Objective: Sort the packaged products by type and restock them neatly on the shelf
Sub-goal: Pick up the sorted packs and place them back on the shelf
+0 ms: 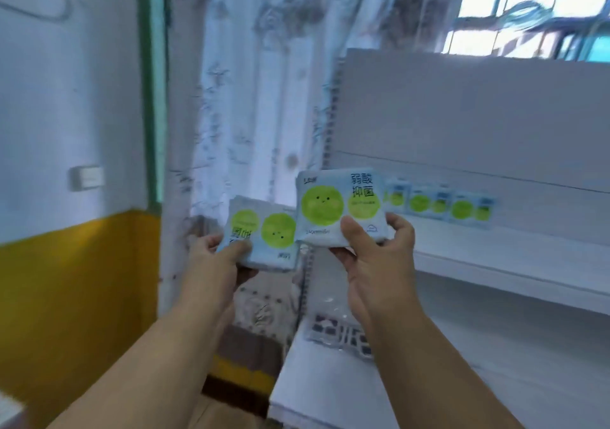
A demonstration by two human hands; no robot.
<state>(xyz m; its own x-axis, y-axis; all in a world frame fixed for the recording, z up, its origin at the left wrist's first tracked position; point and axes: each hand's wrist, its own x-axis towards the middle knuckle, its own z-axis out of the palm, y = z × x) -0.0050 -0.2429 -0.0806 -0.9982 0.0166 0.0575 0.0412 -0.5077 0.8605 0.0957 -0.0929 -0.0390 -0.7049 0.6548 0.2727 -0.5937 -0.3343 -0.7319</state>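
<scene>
The left hand (216, 257) pinches an upside-down pale blue green-dotted packet (264, 234) by its lower corner, the right hand (373, 247) grips an upright matching packet (340, 204) along its bottom edge, both held before the white shelf's (495, 263) left end, where a row of like packets (439, 202) stands.

Two bare arms show, one behind each of the hands. The left hand (220, 253) and the right hand (373, 257) wear no gloves. No rings show on the fingers, and no watch or band shows on the wrists just behind the hands. No sleeves show on the forearms. The fingernails are short and plain.
</scene>
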